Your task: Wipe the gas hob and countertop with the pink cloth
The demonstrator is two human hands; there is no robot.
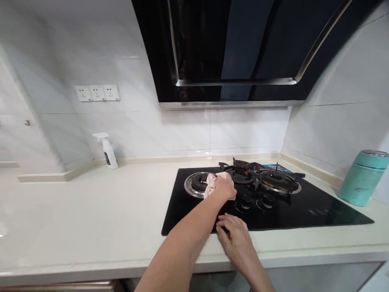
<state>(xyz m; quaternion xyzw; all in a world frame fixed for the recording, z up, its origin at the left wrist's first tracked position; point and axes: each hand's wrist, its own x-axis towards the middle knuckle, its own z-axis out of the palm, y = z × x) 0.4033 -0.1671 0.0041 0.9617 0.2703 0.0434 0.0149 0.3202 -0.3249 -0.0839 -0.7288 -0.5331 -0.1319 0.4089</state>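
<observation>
Left forearm stretched forward; left hand palm down, gripping a soft, crumpled pale-pink cloth against the right side of the round, metal-ringed left burner. Right hand holds nothing visible, fingers loosely curled at the front edge of the glossy black cooktop. Countertop: smooth, cream-coloured.

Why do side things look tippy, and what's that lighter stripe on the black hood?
In the head view, the wide lens probably makes the teal flask and spray bottle lean outward; in the head view, the lighter stripe on the glossy range hood looks like a reflection; in the head view, the left hand and cloth look fairly sharp.
</observation>
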